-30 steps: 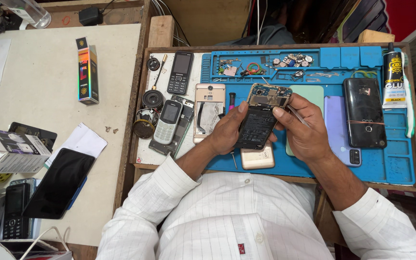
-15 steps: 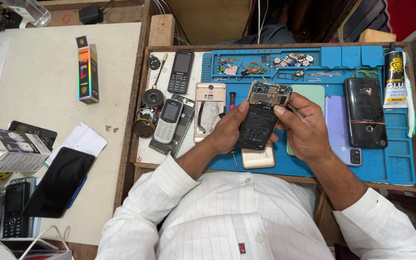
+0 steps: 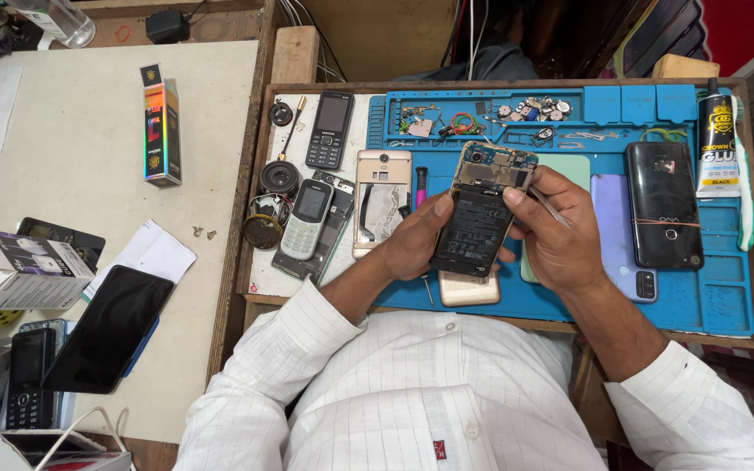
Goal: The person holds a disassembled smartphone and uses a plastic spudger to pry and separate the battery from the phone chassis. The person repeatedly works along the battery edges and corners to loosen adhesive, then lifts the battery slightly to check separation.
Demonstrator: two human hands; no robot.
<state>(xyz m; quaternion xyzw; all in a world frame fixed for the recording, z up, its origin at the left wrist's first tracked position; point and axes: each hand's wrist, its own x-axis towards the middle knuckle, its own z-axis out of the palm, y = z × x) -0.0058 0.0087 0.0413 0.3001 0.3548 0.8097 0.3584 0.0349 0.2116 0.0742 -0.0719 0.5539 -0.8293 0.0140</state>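
White long-sleeve shirt w/ thin check lines, buttoned cuffs, small red tag.

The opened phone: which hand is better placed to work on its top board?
Probably the right. The right hand holds a thin tool near the phone, with its thumb at the upper edge. The left hand grips the phone's side and steadies it.

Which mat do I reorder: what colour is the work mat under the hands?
Blue work mat, clearest in the head view.

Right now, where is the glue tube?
In the head view, the glue tube lies at the far right of the blue mat, just right of the black phone.
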